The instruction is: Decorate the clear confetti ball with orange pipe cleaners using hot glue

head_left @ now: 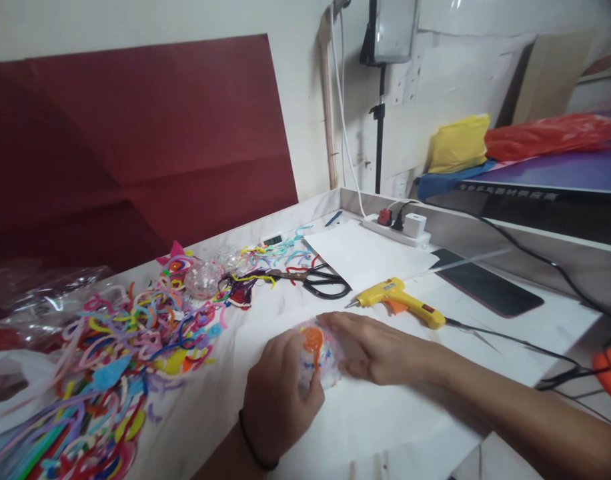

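Between my two hands rests a see-through ball (330,357) over the white paper, with coloured bits showing in it. An orange pipe-cleaner spiral (313,340) lies on its near face, its tail running downward. My left hand (280,387), a dark band at its wrist, is closed around the ball's left side, its thumb close to the spiral's tail. From the right, my right hand (378,347) curves over the top and right side, also gripping it. Just behind my right hand lies a yellow hot glue gun (400,300), its nozzle pointing left.
Pipe cleaners (135,340) heap up at the left, beside plastic bags (40,307). Black-handled scissors (325,280) lie behind my hands. A phone (488,281) and a power strip (395,232) sit at the back right. The glue gun's black cord (510,345) trails right.
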Available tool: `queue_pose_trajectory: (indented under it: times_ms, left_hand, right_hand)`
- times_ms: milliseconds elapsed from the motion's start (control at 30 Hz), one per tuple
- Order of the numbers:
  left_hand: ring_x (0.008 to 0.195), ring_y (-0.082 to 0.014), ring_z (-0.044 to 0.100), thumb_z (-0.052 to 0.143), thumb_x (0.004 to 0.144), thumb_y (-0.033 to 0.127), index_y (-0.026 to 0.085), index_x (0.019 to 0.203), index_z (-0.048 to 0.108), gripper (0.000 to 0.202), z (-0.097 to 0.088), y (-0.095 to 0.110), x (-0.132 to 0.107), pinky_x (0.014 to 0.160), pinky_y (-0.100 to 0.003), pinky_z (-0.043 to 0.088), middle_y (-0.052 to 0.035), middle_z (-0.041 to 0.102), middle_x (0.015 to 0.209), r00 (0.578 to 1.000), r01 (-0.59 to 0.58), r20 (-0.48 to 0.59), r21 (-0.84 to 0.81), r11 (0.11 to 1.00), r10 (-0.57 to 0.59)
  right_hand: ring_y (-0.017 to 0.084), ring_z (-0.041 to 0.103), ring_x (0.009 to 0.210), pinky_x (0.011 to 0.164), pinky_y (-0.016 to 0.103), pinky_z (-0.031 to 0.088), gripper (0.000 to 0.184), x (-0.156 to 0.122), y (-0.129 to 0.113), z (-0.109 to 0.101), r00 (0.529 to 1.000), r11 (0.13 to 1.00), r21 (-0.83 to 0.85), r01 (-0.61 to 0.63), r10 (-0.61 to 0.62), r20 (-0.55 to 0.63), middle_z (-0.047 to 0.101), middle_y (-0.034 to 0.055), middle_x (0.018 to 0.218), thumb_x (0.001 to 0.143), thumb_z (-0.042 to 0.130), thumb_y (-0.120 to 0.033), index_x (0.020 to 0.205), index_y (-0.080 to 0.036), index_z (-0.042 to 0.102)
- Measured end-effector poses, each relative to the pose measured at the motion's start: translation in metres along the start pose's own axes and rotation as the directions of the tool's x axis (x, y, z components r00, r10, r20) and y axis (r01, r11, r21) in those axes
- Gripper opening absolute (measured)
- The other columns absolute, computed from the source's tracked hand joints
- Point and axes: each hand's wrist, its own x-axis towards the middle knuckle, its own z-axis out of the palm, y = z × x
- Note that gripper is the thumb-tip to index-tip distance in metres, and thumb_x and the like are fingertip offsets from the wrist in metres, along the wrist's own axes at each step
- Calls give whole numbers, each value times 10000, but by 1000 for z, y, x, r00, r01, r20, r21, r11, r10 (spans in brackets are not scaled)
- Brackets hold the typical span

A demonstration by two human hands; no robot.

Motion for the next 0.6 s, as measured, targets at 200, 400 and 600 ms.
queue_pose_trajectory:
  times_ms: [200, 400, 600]
  left_hand:
    - [1062, -280, 576, 525, 772, 144, 129, 1268, 459, 501, -5, 2, 6, 884, -432, 538, -153, 590, 1175, 997, -37, 74, -16, 999, 38]
    - [1066, -282, 562, 508, 819, 174, 145, 1260, 511, 441, -6, 0, 7, 863, -435, 545, -159, 555, 1182, 992, -105, 77, 1, 994, 105]
    - [1329, -293, 388, 477, 857, 123, 100, 1310, 451, 454, -2, -9, 6, 1059, -472, 424, -169, 458, 1393, 972, -201, 113, -66, 977, 208]
  right_hand:
    - [230, 599, 1038, 900, 399, 492, 363, -5, -17, 12, 984, 988, 146, -49, 73, -163, 615, 104, 1158, 848, 578, -222, 1202, -172, 515]
    - [228, 594, 1018, 886, 399, 508, 287, -12, -27, 26, 949, 988, 141, -66, 106, -296, 611, 111, 1119, 861, 539, -177, 1147, -164, 549]
    - [265, 571, 1129, 934, 436, 515, 347, -27, -30, 48, 908, 997, -60, -50, 21, -419, 566, 180, 1246, 889, 480, -169, 1228, -131, 541]
